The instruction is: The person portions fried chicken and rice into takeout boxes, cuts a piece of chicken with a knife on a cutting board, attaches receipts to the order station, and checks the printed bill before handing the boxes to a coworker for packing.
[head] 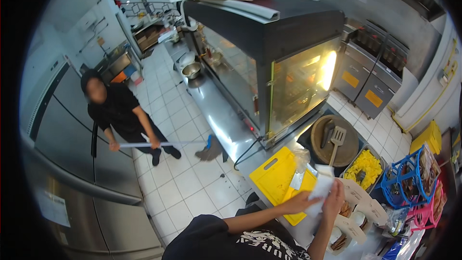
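Both of my hands are on a piece of white paper (317,192), possibly folded. My left hand (300,202) grips its near left side, and my right hand (334,198) is around its right side. Just beneath lies a yellow cutting board (265,177) with a handle slot. A knife (297,180) with a yellow handle rests on the board, beside a crumpled clear plastic bag (301,158). Close to my right hand stand open cardboard food boxes (355,229), holding browned food pieces and white round cups. What the paper holds, if anything, is hidden.
A glass warming cabinet (263,76) stands on the steel counter (220,115). Near it are a round chopping block (317,144) with a slotted spatula (338,137), a tray of yellow food (364,166) and a blue basket (389,184). A person (122,115) holds a broom (209,150) at left.
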`<action>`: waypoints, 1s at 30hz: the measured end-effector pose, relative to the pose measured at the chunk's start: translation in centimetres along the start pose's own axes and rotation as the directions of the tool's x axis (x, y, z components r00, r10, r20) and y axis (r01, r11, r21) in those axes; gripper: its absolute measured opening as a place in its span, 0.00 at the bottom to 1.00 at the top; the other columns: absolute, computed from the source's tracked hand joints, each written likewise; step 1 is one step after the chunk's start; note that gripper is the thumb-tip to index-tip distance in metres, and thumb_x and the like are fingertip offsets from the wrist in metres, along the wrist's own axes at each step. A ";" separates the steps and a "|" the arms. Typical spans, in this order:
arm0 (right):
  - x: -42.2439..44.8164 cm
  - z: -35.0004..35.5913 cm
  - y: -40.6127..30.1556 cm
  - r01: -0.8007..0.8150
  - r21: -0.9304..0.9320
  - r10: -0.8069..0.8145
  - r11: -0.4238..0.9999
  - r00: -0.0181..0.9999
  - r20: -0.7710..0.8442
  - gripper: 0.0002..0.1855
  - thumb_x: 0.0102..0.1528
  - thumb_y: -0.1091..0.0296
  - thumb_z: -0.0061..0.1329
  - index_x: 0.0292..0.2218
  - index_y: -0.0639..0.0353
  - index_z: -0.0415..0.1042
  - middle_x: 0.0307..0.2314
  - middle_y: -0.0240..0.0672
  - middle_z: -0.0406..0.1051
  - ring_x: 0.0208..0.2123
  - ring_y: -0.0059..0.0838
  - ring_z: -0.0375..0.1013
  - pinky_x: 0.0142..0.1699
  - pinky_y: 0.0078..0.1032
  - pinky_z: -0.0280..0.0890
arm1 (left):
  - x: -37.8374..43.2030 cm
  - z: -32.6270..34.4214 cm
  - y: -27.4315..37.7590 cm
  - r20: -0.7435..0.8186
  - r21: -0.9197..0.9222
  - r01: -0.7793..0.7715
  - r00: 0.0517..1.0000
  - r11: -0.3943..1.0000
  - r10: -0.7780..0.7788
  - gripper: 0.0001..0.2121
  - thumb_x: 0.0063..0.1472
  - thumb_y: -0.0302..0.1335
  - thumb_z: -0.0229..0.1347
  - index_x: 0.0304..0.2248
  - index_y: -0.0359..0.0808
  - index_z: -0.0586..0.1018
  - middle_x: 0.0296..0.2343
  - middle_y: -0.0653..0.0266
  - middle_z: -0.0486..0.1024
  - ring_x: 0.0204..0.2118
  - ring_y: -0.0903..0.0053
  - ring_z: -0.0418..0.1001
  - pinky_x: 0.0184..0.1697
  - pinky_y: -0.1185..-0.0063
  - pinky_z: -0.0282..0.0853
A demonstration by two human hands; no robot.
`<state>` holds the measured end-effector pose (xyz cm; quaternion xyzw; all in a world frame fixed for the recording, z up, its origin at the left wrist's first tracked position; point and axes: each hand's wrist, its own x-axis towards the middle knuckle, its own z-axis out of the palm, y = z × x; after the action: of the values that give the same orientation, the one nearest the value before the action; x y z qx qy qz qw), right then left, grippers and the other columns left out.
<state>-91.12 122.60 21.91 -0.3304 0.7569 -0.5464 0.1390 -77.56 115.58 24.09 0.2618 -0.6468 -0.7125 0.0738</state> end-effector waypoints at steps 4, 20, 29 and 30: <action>-1.3 3.9 -3.1 -0.181 0.277 -0.002 0.944 0.834 0.552 0.15 0.60 0.66 0.43 0.46 0.62 0.66 0.38 0.35 0.70 0.38 0.21 0.69 0.43 0.20 0.64 | -1.7 -3.2 -2.7 -0.417 -0.421 -0.251 0.907 0.872 0.059 0.18 0.66 0.38 0.45 0.42 0.31 0.75 0.31 0.65 0.76 0.32 0.85 0.73 0.34 0.84 0.69; -3.4 5.2 -1.5 -0.369 0.107 0.269 0.923 0.820 0.505 0.14 0.58 0.66 0.47 0.43 0.65 0.69 0.36 0.39 0.73 0.39 0.28 0.72 0.43 0.24 0.67 | -1.2 -9.7 -5.0 -0.078 -0.886 -0.089 0.996 0.455 0.043 0.29 0.55 0.33 0.40 0.55 0.26 0.58 0.48 0.44 0.67 0.49 0.56 0.69 0.57 0.65 0.58; -5.6 5.2 2.9 -0.350 -0.190 0.398 0.918 0.800 0.450 0.16 0.60 0.61 0.44 0.43 0.66 0.68 0.33 0.38 0.73 0.33 0.26 0.73 0.38 0.21 0.66 | -1.1 -15.5 -3.1 0.047 -0.841 -0.113 0.959 0.530 0.278 0.32 0.50 0.19 0.41 0.58 0.31 0.53 0.53 0.42 0.61 0.54 0.53 0.63 0.60 0.64 0.54; -5.6 5.6 3.1 -0.342 -0.243 0.418 0.908 0.798 0.435 0.16 0.59 0.62 0.44 0.42 0.66 0.69 0.32 0.39 0.73 0.33 0.27 0.74 0.38 0.22 0.66 | -1.5 -16.1 -2.5 0.045 -0.840 -0.116 0.958 0.530 0.282 0.32 0.50 0.19 0.41 0.58 0.31 0.53 0.53 0.42 0.61 0.54 0.53 0.63 0.60 0.64 0.54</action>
<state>-84.78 122.70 16.16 -0.3053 0.7891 -0.3493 0.4026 -68.12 102.42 21.67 0.0562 -0.2637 -0.9393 0.2121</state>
